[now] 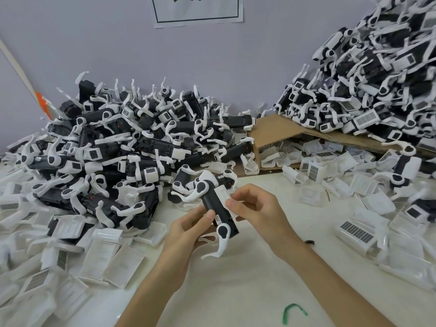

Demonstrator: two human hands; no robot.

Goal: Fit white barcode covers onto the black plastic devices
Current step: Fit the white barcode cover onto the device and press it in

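Black device (215,206) gripped in left hand (188,230) at mid-frame, white cover (225,194) pinched against its side by right hand (257,208) — upper right, cardboard box (276,131) (open on its side) holding loose covers (280,158).

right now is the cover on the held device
Cannot tell if clipped: white cover lies flat against black device, right hand pinching it.

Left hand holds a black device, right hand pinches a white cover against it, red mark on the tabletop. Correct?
The mark on the tabletop is green, not red; head view shows it. Left hand holds the black device, right hand pinches the white cover against it.
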